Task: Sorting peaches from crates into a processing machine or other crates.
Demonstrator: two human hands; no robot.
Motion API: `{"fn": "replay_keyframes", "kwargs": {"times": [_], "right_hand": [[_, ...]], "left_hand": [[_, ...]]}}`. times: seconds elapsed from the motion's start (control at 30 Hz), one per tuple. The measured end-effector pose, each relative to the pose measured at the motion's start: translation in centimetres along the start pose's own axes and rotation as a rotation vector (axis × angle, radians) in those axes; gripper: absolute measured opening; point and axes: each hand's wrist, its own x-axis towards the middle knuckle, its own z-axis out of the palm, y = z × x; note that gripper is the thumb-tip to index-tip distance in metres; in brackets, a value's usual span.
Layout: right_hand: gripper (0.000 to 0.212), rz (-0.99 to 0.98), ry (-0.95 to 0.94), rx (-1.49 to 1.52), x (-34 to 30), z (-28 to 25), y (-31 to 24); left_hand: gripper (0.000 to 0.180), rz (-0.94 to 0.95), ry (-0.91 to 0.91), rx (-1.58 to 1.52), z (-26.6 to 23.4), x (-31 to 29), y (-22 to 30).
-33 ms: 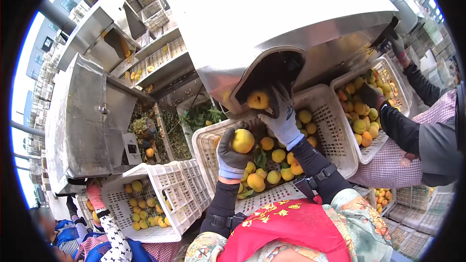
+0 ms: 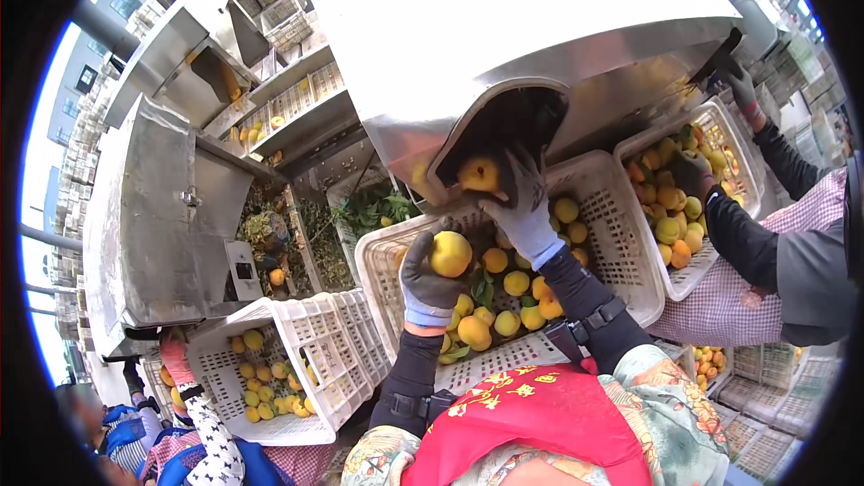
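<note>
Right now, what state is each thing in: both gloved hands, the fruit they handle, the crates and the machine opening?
Left hand in grey glove: shut on a round yellow fruit.
Right hand in grey glove: at the opening, touching a second yellow fruit; grip unclear.
White plastic lattice crate in front: partly filled with fruit.
Dark opening in the steel machine hood: open.
White crate at lower left: tilted, partly filled.

Both hands wear knit work gloves: the left hand point(image 2: 430, 281) a dark grey one with a pale blue cuff edged orange, the right hand point(image 2: 522, 207) a lighter blue-grey one. Black sleeves cover both forearms, each with a black strap and buckle. A red apron with yellow embroidery overlies floral-patterned upper sleeves.
</note>
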Motion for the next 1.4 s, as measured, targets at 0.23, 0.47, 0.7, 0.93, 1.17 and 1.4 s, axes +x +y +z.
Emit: {"fn": "replay_keyframes", "kwargs": {"times": [0.23, 0.47, 0.7, 0.93, 1.17, 1.4], "right_hand": [[0.075, -0.146, 0.179, -0.298, 6.2, 1.8, 0.1], [0.087, -0.193, -0.229, -0.036, -3.1, -1.0, -4.6], [0.086, -0.122, -0.050, -0.125, -2.6, -1.7, -2.2], [0.081, -0.253, 0.071, -0.315, 4.9, 2.7, 2.8], [0.050, -0.202, -0.186, 0.009, 0.5, -3.2, 5.5], [0.077, 0.200, -1.210, -0.739, -14.4, 3.7, 17.4]], "left_hand": [[0.037, -0.082, -0.025, -0.097, 4.3, 0.5, 0.2], [0.033, -0.131, -0.194, -0.123, 3.5, 1.4, 1.6], [0.038, -0.201, 0.077, 0.455, 1.5, 1.2, -1.7], [0.061, -0.338, -0.026, 1.529, -7.4, -0.4, -11.3], [0.066, -0.369, -0.510, 2.009, -4.5, 2.4, -12.4], [0.060, 0.018, -0.749, 2.083, -8.5, 3.6, -17.4]]}}
